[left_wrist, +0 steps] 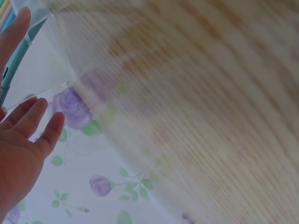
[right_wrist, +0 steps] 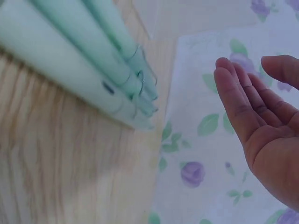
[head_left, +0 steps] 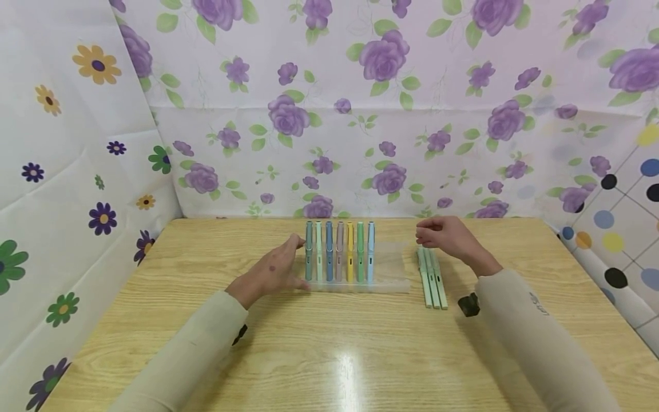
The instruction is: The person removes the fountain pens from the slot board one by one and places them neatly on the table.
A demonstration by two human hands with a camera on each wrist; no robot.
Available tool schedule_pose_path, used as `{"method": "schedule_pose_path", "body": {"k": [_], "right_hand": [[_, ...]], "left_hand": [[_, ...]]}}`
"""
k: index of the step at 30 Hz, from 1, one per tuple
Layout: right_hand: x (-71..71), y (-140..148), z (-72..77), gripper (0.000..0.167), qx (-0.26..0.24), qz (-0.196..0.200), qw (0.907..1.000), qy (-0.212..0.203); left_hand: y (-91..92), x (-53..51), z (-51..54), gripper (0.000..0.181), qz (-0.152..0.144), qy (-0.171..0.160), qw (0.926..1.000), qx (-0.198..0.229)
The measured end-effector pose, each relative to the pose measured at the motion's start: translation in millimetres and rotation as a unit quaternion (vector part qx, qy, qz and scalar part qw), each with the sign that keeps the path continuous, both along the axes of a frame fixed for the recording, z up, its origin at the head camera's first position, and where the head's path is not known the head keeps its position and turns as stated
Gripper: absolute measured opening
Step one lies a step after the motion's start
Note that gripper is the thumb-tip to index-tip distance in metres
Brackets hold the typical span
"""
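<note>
A clear plastic pen stand holds several capped pens side by side; a dark teal pen is leftmost, with a yellow pen further along and a light blue pen rightmost. At the stand's left edge is my left hand, thumb at the front and fairly straight fingers spread toward the back, seeming to touch it. My right hand hovers above the cap ends of three pale green pens lying together on the table. Its fingers are extended, the thumb stands apart, and nothing is between them.
The right part of the stand has no pens in it. Beneath everything is a wood-grain table, with a floral cloth hanging along its back edge. Patterned sheets hang on the left and right. A small dark object shows beneath the right sleeve.
</note>
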State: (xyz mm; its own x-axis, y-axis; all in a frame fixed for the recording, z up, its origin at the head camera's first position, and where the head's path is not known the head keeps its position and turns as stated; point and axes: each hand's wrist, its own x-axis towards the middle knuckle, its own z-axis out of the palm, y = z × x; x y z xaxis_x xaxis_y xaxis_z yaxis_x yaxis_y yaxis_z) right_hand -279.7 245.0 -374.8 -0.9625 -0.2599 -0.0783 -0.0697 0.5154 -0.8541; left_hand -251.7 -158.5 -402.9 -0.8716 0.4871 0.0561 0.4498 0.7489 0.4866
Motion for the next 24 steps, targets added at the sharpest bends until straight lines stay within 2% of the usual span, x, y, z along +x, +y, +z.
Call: {"method": "schedule_pose_path", "body": {"k": [6,11,18,24], "right_hand": [[3.0,-11,6.0,0.047,-0.007,0.013,0.9998,0.011],[2.3,-18,4.9,0.045,-0.009,0.020,0.9996,0.020],[0.3,-31,0.8,0.041,0.025,0.040,0.9971,0.059],[0.3,-42,3.6,0.040,0.047,0.043,0.9950,0.077]], "left_hand": [[0.1,-0.4,-0.1,0.081,0.001,0.001,1.0000,-0.001],[0.4,0.1,0.4,0.080,0.002,-0.002,1.0000,-0.001],[-0.3,0.2,-0.1,0.078,0.005,-0.008,1.0000,0.001],[-0.2,0.4,0.0,0.078,0.003,-0.003,1.0000,0.002]]}}
